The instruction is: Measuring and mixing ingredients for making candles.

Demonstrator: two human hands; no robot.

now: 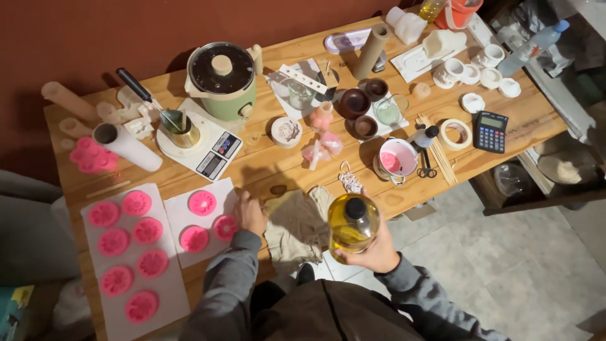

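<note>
Bottle (351,226) of yellow oil in right hand (377,251) grip; left hand (249,213) flat, empty, beside pink moulds (225,227).

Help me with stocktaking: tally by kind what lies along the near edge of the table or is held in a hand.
pink flower-shaped discs: 10
white paper sheets: 2
beige cloth: 1
bottle of yellow liquid, held in the right hand: 1
Total: 14
</note>
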